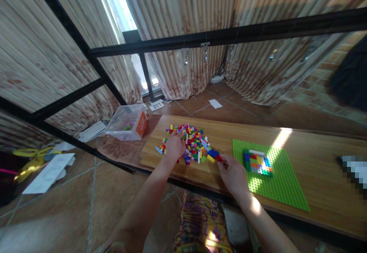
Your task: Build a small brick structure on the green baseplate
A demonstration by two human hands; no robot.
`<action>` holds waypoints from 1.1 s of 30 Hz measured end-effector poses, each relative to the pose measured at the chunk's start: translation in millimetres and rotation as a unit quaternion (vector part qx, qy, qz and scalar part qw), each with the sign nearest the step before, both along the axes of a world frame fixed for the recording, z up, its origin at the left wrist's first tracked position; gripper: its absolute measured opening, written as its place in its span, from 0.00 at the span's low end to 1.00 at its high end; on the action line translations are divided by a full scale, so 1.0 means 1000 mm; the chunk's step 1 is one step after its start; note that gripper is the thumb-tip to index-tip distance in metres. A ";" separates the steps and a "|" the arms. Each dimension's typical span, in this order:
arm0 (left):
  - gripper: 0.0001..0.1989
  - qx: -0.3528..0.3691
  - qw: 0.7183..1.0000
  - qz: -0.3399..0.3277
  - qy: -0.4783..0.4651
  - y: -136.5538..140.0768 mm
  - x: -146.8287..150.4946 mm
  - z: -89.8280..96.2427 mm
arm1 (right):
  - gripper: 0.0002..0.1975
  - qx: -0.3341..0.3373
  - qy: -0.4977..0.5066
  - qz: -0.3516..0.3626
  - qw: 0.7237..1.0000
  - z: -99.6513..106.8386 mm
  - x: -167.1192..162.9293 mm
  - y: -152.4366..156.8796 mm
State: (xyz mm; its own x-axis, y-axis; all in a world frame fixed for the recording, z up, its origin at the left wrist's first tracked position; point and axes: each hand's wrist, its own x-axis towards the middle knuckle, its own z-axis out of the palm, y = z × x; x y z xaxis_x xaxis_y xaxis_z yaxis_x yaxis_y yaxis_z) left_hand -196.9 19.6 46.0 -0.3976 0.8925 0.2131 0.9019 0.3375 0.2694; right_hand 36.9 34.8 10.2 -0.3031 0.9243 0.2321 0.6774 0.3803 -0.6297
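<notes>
A heap of small toy building bricks point(195, 142) in many colours lies on the wooden board. My left hand point(174, 146) reaches into the left part of this heap, its fingers stretched out among the bricks, with no held brick visible. At the heap's right edge my right hand point(233, 172) pinches a red brick point(219, 158) between thumb and fingers. Blue bricks point(212, 153) and a yellow one lie close beside it. Right of that hand is a green baseplate point(286, 184), which carries a square build of multicoloured bricks point(258, 163) with a green border.
A clear plastic box point(126, 123) with an orange label and a few bricks inside stands at the board's left end. A dark-edged, pixelated object point(355, 170) lies at far right. Black metal bars point(172, 42) cross behind the board point(321, 157), before curtains. Papers lie on the tiled floor.
</notes>
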 end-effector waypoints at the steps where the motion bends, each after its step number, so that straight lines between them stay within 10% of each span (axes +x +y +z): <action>1: 0.17 -0.010 1.000 -0.005 0.012 0.004 -0.001 0.002 | 0.11 -0.004 0.013 0.001 1.000 0.000 0.000 -0.001; 17: 0.16 -0.145 0.989 -0.011 -0.031 0.025 -0.027 0.021 | 0.13 0.017 0.050 0.006 0.999 -0.008 0.011 -0.008; 33: 0.14 -0.125 0.992 0.011 0.000 0.032 -0.019 0.016 | 0.14 0.013 0.062 0.017 0.998 -0.008 0.015 -0.010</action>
State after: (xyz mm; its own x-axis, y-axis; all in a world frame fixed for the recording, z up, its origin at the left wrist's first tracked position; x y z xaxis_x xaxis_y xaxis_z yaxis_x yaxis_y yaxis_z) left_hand -215.7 51.7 61.9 -0.4184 0.9081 -0.0141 0.8933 0.4143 0.1743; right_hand 51.9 24.9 2.4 -0.3017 0.9073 0.2930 0.5809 0.4186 -0.6980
